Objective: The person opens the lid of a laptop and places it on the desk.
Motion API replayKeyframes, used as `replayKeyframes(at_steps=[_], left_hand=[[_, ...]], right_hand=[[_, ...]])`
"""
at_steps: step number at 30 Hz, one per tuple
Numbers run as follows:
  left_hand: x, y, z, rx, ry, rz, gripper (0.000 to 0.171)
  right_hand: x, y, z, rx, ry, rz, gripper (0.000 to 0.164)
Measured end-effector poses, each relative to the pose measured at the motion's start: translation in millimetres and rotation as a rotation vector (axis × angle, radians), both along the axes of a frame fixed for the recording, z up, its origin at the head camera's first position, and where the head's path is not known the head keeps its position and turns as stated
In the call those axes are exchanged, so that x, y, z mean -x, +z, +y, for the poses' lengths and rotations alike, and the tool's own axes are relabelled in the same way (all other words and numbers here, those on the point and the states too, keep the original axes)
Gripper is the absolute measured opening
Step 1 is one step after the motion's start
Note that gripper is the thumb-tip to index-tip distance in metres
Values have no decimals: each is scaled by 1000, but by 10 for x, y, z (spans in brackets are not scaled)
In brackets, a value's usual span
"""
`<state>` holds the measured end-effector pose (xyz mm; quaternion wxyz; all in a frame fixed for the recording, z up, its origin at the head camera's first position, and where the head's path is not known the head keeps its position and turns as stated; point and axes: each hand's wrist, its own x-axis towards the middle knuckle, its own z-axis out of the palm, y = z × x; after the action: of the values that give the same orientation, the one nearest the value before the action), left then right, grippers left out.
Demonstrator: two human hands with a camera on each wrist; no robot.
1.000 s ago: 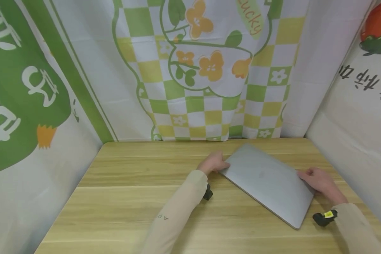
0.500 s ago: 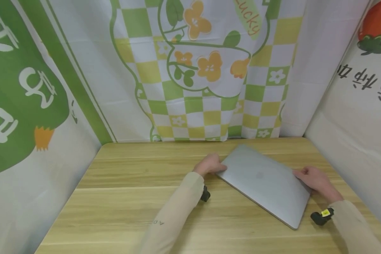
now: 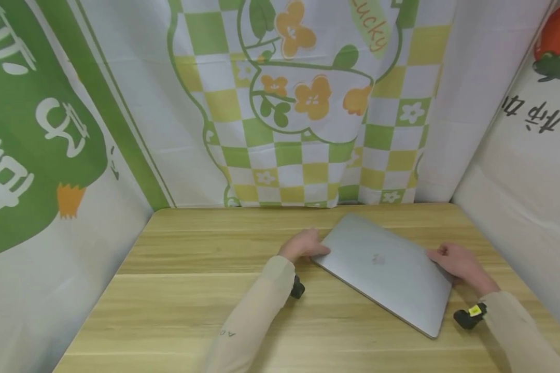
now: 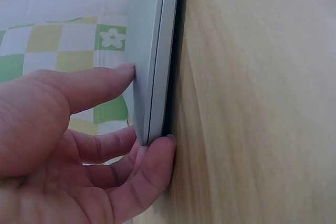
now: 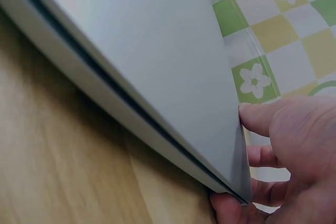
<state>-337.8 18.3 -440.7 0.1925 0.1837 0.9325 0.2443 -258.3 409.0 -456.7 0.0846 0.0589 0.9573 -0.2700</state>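
A closed silver laptop (image 3: 387, 274) lies at a slant over the right half of the wooden table. My left hand (image 3: 305, 244) grips its left corner; the left wrist view shows the thumb on the lid of the laptop (image 4: 149, 51) and fingertips curled under the base. At the right edge, my right hand (image 3: 457, 259) holds the opposite side. In the right wrist view, that thumb presses the lid while the other fingers of the hand (image 5: 294, 156) wrap beneath the corner. A thin dark gap runs between lid and base.
The wooden table (image 3: 191, 300) reaches back to a checkered curtain (image 3: 280, 155). Printed cloth walls stand on the left (image 3: 37, 155) and right (image 3: 518, 181). Small black cameras sit on both wrists.
The laptop has shifted slightly to the left and turned a little, with both hands moving along on it. Both hands keep their hold.
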Motion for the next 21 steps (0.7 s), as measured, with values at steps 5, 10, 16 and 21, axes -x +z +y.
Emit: replayKeyframes(at_steps=[5, 10, 16, 21], left_hand=[[-9, 11, -96, -25, -10, -9, 46], [-17, 38, -169, -23, -15, -18, 46], [-43, 54, -249, -10, 13, -51, 52], [-79, 57, -329, 27, 34, -92, 43]], right_hand=[[76, -17, -39, -11, 14, 13, 53], [138, -13, -80, -19, 23, 27, 57], [143, 23, -174, -17, 48, 44, 56], [144, 8, -273, -3, 71, 43, 51]])
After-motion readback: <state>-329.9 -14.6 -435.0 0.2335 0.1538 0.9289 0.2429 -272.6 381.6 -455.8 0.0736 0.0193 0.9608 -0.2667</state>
